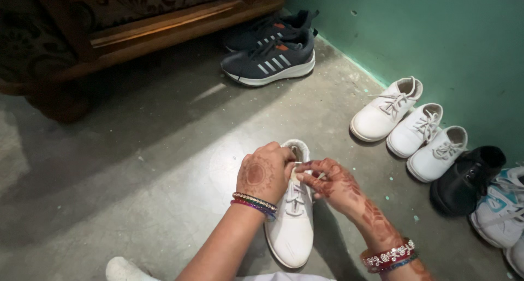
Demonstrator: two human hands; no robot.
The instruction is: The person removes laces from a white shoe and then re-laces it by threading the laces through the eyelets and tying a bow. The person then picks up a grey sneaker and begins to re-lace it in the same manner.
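My left hand (pixel 266 172) and right hand (pixel 333 185) meet over the throat of a white shoe (pixel 292 226) standing on the floor (pixel 153 166) just in front of me, toe toward me. The right fingers (pixel 308 178) are pinched shut on a lace (pixel 322 176); the left fingers are curled closed at the top eyelets, apparently on the other lace end, though my knuckles cover it. The lower eyelets are already threaded in crossed rows; I judge the lacing nearly done, with the top and any knot left. Whether a knot has begun I cannot tell, since both hands hide that spot. Outward, three white shoes (pixel 415 129) sit in a row by the green wall (pixel 436 35), then a black shoe (pixel 464 180) and a white-and-blue one (pixel 499 207), cut off at the frame edge. Two dark trainers (pixel 270 60) lie beside wooden furniture (pixel 136 24), which is mostly in shadow.
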